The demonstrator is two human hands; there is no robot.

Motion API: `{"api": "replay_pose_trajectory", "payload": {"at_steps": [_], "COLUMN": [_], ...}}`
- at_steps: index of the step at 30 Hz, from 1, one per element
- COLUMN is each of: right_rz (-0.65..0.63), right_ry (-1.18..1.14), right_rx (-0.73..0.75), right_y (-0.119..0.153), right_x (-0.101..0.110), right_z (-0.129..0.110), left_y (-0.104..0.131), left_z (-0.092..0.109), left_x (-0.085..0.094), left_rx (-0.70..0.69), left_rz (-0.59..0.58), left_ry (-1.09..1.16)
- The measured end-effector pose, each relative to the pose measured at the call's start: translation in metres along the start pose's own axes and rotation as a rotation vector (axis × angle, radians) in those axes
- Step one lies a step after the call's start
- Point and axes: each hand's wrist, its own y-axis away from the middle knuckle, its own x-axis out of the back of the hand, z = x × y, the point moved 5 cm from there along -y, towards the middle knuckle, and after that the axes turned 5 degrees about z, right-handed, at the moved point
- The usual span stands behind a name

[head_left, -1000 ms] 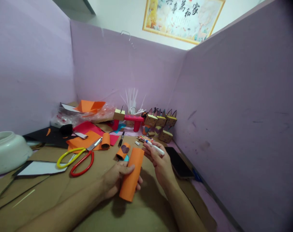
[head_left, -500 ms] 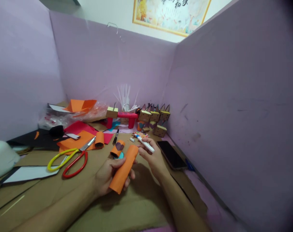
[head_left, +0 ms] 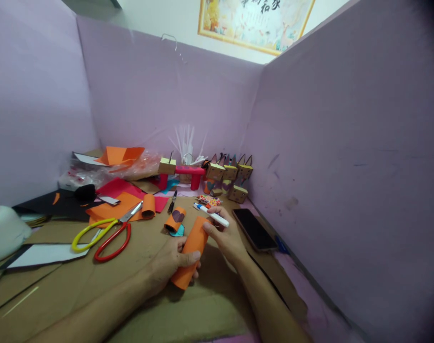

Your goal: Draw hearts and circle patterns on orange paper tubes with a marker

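Note:
My left hand (head_left: pixel 167 263) is wrapped round an orange paper tube (head_left: pixel 196 239), its thumb lying across the lower half. My right hand (head_left: pixel 228 240) holds a white pen with a blue tip end (head_left: pixel 217 217), and its thumb touches the tube's upper end. Just beyond the tube lies a shorter orange roll with a dark heart on it (head_left: pixel 175 219), beside a small turquoise piece (head_left: pixel 177 231). The fingers behind the tube are partly hidden.
Scissors with yellow and red handles (head_left: pixel 113 242) lie left, near another orange roll (head_left: pixel 149 206) and coloured paper. A black pen (head_left: pixel 172 202) is behind. A phone (head_left: pixel 254 228) lies right. Small box figures (head_left: pixel 230 172) and a red stand (head_left: pixel 190 170) line the back.
The orange tube has shifted slightly right and down, and my left thumb now lies flatter across it. My right thumb has come onto the tube's upper end, with the pen still held.

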Motion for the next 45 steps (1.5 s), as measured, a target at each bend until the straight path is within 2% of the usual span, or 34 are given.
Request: {"api": "replay_pose_trajectory", "payload": {"at_steps": [7,10,14,18,20,25,28,35,38,42,45], "right_rz": [0.066,0.03,-0.042,-0.08,-0.008,0.384,0.49,0.415,0.38,0.189,0.124], "right_ry": [-0.073,-0.116,-0.147,-0.097,-0.061,-0.153,-0.176,-0.115,-0.071,-0.019,-0.049], "right_rx": [0.042,0.029,0.009,0.045,0.105,0.198,0.208,0.204,0.105,-0.056,-0.119], "right_y": [0.002,0.002,0.005,0.006,0.006,0.008,0.013,0.016,0.014,0.014,0.015], "right_x": [0.0,-0.002,-0.007,-0.01,-0.005,0.024,0.031,0.021,0.014,-0.007,-0.015], "right_z": [0.002,0.0,-0.004,-0.006,-0.009,-0.014,-0.014,-0.011,-0.008,0.0,0.006], "left_y": [-0.002,-0.003,-0.001,0.002,0.001,-0.004,-0.006,-0.008,-0.007,-0.004,-0.003], "left_z": [0.002,0.002,0.003,0.009,0.009,0.002,0.002,0.007,0.009,0.011,0.014], "left_x": [0.0,0.0,-0.004,-0.005,-0.002,0.009,0.013,0.012,0.01,0.006,0.006], "left_rx": [-0.097,-0.116,-0.109,-0.143,-0.133,-0.055,-0.044,-0.107,-0.129,-0.182,-0.221], "left_rz": [0.056,0.06,-0.01,0.032,0.064,0.153,0.181,0.255,0.259,0.189,0.183], "left_ry": [-0.142,-0.143,-0.047,-0.006,0.021,0.165,0.213,0.125,0.078,0.004,-0.056]}}
